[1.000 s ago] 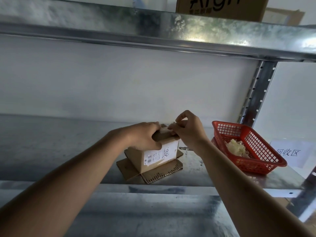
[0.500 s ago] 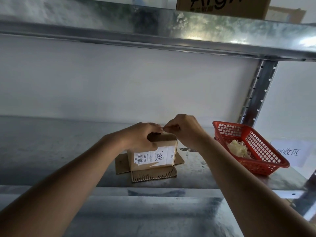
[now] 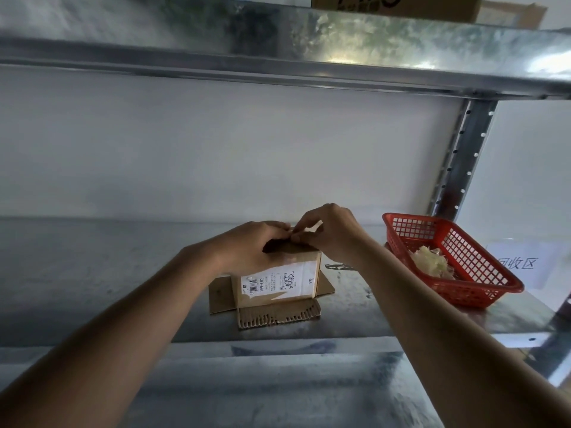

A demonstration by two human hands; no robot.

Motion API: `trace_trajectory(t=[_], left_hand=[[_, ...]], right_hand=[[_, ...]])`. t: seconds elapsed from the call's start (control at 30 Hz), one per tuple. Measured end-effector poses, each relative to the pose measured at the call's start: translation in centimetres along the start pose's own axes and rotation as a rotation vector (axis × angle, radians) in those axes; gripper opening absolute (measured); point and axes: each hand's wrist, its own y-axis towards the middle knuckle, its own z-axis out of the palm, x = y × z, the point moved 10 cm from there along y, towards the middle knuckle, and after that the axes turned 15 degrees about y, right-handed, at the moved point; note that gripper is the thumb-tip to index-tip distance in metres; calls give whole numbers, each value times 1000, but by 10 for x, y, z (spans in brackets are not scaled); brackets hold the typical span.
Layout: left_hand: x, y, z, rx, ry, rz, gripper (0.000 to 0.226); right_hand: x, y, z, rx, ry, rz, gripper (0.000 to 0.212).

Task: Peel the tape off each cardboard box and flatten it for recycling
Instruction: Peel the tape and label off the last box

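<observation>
My left hand [image 3: 250, 245] grips the top of the box [image 3: 278, 279], which stands on the shelf [image 3: 92, 273] right under both hands. My right hand [image 3: 327, 233] pinches at the top edge, I judge at a tape end, though the tape itself is too small to make out. Next I'd need a steady pull while the left braces. The bottom flaps are already splayed. Right of my right hand, a red basket [image 3: 482, 285] holds pale scraps.

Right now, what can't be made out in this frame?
- Head view: the box top, and any tape there, is hidden by the left hand and right hand.
- Small print on its label is too small to read.
- The upper box is cut off by the top edge.
</observation>
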Motion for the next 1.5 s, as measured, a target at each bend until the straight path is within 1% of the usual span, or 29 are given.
trace_trajectory(t=[0.07, 0.13, 0.23, 0.3, 0.4, 0.5, 0.6, 0.7, 0.8, 0.87, 0.9, 1.03, 1.07, 1.13, 1.2, 1.23, 1.3, 1.37, 1.5], left_hand=[[3, 0, 2, 24, 27, 1, 50], [7, 1, 4, 51, 49, -8, 57], [13, 1, 6, 78, 75, -17, 64], [17, 0, 6, 92, 91, -14, 66], [20, -1, 8, 118, 85, -9, 66], [20, -1, 10, 129, 85, -8, 65], [14, 0, 10, 120, 74, -10, 60], [9, 2, 9, 85, 125, -8, 59], [6, 4, 11, 56, 136, -9, 59], [6, 4, 13, 51, 155, -8, 60], [6, 3, 14, 51, 176, -7, 61], [8, 2, 14, 41, 228, -25, 63], [7, 2, 13, 33, 231, -32, 63], [6, 1, 12, 19, 232, -39, 63], [6, 1, 12, 22, 226, -43, 63], [6, 0, 12, 26, 222, -43, 63], [5, 0, 12, 32, 219, -44, 62], [5, -1, 11, 30, 218, -51, 62], [9, -5, 9, -16, 163, -73, 63]], right_hand=[[6, 1, 0, 11, -78, -22, 3], [11, 2, -3, -4, -167, -40, 5], [11, 1, -8, -25, -134, -25, 8], [3, -3, -15, -70, -33, 21, 12], [-18, -11, -35, -179, 141, 110, 16], [-25, -17, -40, -201, 232, 104, 12], [-23, -17, -32, -189, 384, 105, 14], [-18, -14, -25, -191, 576, 87, 22], [-19, -16, -30, -267, 685, 67, 38], [-26, -19, -28, -297, 741, 105, 45], [-29, -19, -27, -304, 743, 124, 43], [-37, -20, -16, -268, 605, 159, 10], [-38, -21, -13, -250, 603, 174, 8], [-40, -20, -9, -217, 582, 204, 8], [-37, -18, -7, -180, 562, 198, 4], [-35, -16, -6, -167, 567, 185, 5], [-31, -13, -8, -164, 563, 149, 17], [-31, -12, -11, -192, 550, 121, 21], [-52, -16, -12, -267, 732, 180, 23]])
